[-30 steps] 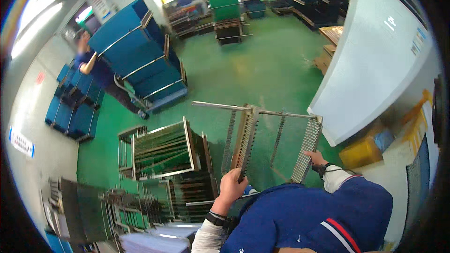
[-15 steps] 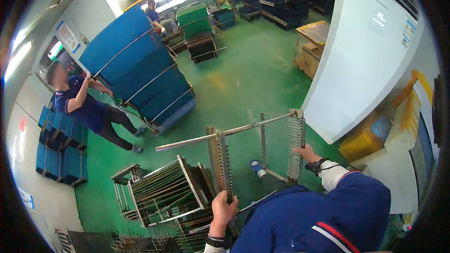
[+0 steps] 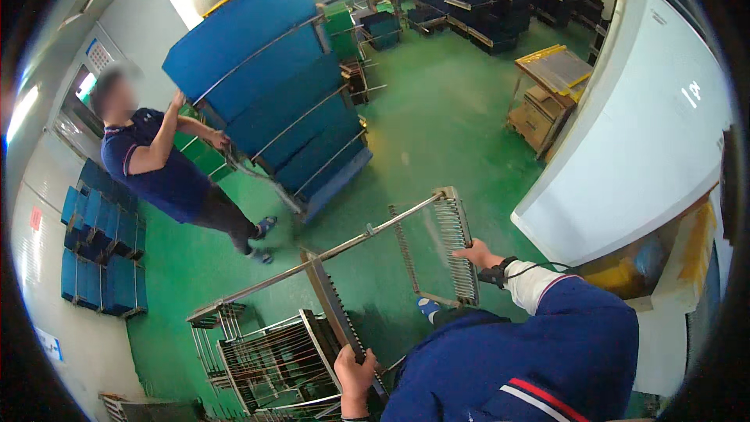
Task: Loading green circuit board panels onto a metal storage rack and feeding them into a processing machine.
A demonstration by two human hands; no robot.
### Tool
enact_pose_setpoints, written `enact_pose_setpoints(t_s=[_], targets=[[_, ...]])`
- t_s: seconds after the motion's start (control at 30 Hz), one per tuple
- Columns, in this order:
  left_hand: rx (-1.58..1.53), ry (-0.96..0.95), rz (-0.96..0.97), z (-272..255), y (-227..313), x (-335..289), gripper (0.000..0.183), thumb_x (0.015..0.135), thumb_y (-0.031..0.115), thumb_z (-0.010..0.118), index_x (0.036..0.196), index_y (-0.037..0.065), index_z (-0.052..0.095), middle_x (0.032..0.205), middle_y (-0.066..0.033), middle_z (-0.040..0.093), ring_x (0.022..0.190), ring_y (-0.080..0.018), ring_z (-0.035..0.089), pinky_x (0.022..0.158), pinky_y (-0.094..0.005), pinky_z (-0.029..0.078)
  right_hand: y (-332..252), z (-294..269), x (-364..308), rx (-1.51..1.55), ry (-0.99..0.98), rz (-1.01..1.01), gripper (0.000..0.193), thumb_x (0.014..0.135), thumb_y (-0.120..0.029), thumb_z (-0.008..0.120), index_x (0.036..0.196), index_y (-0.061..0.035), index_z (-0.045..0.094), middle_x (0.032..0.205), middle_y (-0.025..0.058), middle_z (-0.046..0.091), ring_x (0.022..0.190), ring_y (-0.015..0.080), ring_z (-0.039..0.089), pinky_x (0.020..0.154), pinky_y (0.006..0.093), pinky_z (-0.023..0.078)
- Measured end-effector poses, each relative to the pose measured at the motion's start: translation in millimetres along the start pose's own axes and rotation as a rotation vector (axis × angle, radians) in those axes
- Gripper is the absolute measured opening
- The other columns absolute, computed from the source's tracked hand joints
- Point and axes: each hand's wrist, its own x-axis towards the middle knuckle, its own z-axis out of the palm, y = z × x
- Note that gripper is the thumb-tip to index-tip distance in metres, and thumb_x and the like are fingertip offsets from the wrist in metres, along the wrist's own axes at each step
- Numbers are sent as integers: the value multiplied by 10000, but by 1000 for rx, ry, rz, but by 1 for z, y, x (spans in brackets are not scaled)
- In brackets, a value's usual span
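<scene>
**Slotted silver metal rack, in hand, no load seen in its slots**

Item 1: one open-framed, slotted silver metal rack [image 3: 375, 230], near, in front of the wearer. The left hand [image 3: 355, 371] had its fingers curled closed about the toothed left side; the right hand [image 3: 478, 255] gripped the slotted right side, fingers bent at its edge (their tips partly hidden). The rack's long bar ran to the near left, overlapping in view the upright brown and silver metal racks [image 3: 281, 367] on the floor.

Status: the hold was judged complete at both sides; setting down or release was not yet done. No inserted piece showed between the toothed sides, and how much work remained could not be told.

Containers: a tall tier of blue box-like containers with metal rails [image 3: 281, 94], left of centre, beside a co-worker in a navy shirt [image 3: 156, 164]; contents not visible. Smaller stacked blue containers [image 3: 101, 227], far left by the wall; contents likewise unseen. Black stacked containers [image 3: 492, 12], far side. One brown cardboard box [image 3: 533, 123], far right, beneath a yellow-edged tabletop [image 3: 555, 70]; interior not seen.
</scene>
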Motion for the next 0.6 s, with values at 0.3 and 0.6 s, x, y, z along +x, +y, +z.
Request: enact_pose_setpoints(t_s=[0.3, 0.6], targets=[[4, 49, -88, 1, -46, 34, 155, 678, 38, 702, 709, 14, 553, 613, -134, 522, 555, -314, 541, 518, -385, 420, -6, 51, 66, -283, 44, 59, 709, 586, -454, 871, 1020, 38, 603, 1006, 183, 658, 918, 294, 635, 796, 397, 492], [-67, 151, -74, -44, -101, 98, 120, 692, 20, 697, 752, 16, 593, 657, -125, 579, 569, -285, 568, 542, -357, 442, -89, 118, 100, -162, -100, 12, 676, 676, -379, 830, 1133, 55, 584, 1070, 191, 654, 979, 312, 633, 822, 396, 489]])
